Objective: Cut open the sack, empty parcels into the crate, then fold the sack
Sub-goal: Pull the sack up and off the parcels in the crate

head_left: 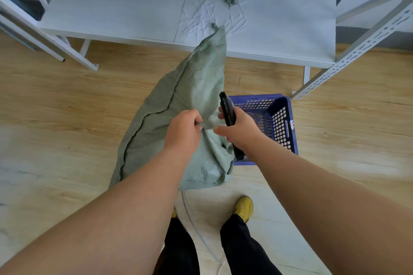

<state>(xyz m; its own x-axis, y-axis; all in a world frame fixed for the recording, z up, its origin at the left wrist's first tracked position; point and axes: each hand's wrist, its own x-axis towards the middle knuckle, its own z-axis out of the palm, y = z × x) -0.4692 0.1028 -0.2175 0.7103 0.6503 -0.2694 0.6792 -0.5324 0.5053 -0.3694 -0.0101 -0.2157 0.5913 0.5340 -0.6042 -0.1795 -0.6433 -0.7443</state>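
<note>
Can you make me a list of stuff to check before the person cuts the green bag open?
1. Left hand grips the bag: ok.
2. Right hand holds the black cutter: ok.
3. Blade out and pointing away from fingers: cannot tell, no blade shows.
4. Blue crate sits close, right of the bag: ok.
5. Crate has room for parcels: cannot tell, partly hidden.
6. Yellow shoe clear of the bag: ok.

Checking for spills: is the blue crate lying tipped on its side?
No, the blue crate stands upright on the floor, open top up, beside the sack.
</note>
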